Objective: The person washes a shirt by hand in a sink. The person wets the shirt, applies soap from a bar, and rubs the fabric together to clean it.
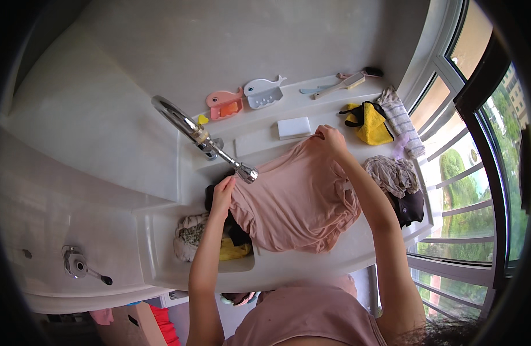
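A pale pink cloth garment [291, 190] lies spread over the white washboard counter [308, 268] beside the basin. My left hand [223, 195] pinches its left edge, close to the spray head of the chrome faucet [248, 173]. At the far right corner of the fabric, my right hand [333, 140] grips the edge between thumb and fingers. The garment's near side is bunched and folded. Just behind it sits a white bar of soap [294, 127]. Its underside and the counter below are hidden.
Several clothes, including a yellow cloth [234, 249], fill the basin [150, 242] at left. Whale-shaped soap dishes [224, 110] and a scrub brush [341, 85] line the back ledge. A yellow towel [373, 125], a crumpled garment [393, 175] and a dark item [410, 209] lie at right, by the window.
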Motion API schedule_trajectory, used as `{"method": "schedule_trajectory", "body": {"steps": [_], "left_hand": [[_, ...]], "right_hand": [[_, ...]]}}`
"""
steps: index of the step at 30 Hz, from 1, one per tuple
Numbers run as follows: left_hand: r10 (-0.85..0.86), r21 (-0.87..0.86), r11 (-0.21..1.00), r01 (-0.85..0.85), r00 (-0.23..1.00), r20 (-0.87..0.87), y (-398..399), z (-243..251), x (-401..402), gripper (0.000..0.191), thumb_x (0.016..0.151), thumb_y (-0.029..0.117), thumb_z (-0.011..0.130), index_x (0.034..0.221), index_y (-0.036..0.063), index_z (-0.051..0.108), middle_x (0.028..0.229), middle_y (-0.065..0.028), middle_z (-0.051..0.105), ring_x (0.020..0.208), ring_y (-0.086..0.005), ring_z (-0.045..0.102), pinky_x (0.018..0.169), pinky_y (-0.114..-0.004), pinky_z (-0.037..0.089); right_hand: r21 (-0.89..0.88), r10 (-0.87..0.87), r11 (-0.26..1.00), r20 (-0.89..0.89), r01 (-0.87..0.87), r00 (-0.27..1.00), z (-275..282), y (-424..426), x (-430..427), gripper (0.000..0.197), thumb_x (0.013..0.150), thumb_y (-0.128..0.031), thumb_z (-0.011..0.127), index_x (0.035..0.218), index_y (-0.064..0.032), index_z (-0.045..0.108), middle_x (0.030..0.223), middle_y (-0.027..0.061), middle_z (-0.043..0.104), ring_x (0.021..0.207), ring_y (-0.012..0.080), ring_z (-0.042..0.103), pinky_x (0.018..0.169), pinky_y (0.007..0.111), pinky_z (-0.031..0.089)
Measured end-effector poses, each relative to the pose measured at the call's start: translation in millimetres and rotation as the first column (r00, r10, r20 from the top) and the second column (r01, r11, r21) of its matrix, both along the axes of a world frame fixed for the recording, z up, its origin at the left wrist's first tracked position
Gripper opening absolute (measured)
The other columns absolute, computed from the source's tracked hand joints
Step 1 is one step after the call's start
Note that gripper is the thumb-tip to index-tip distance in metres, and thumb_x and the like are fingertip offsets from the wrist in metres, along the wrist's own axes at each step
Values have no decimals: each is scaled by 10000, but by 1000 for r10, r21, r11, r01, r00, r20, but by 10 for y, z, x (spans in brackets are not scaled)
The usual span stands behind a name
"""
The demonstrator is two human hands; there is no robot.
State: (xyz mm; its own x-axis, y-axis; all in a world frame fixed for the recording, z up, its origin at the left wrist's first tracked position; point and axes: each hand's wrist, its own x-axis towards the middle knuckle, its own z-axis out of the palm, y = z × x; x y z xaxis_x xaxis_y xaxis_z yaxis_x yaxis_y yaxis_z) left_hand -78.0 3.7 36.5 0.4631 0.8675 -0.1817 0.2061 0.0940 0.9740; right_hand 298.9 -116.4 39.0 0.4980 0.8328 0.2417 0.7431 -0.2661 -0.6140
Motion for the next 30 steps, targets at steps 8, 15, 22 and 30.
{"method": "schedule_trajectory", "body": {"steps": [8, 15, 22, 30], "left_hand": [[1, -116, 993, 4, 999, 43, 392, -126, 583, 299, 980, 243, 559, 1122, -14, 620, 881, 30, 568, 816, -40, 495, 714, -212, 422], [-141, 44, 990, 137, 986, 89, 550, -406, 662, 267, 955, 168, 589, 1150, -14, 602, 993, -30, 616, 919, -102, 560, 834, -239, 447], [170, -183, 961, -209, 963, -209, -81, -599, -56, 340, 924, 267, 632, 1166, 32, 591, 1069, -36, 629, 949, -117, 578, 801, -281, 457], [292, 27, 955, -294, 954, 62, -300, -258, -192, 90, 941, 110, 589, 968, 26, 609, 814, 47, 534, 734, -48, 465, 642, -212, 390]], "right_hand": [[60, 174, 983, 1, -174, 985, -45, 35, 198, 335, 806, -270, 702, 1099, -123, 632, 1187, 85, 583, 1172, 296, 483, 965, 425, 372], [44, 455, 863, 366, -503, 812, -172, 761, -207, 495, 773, -354, 718, 1221, -176, 604, 1272, 73, 550, 1209, 280, 467, 1023, 422, 363], [30, 256, 940, 598, -340, 759, -178, 810, -289, 566, 770, -429, 701, 1290, -255, 564, 1254, 65, 525, 1153, 290, 466, 996, 458, 366], [-8, 232, 964, 509, -265, 829, -281, 696, -125, 606, 815, -439, 672, 1374, -308, 481, 1080, 108, 549, 993, 292, 494, 870, 418, 411]]}}
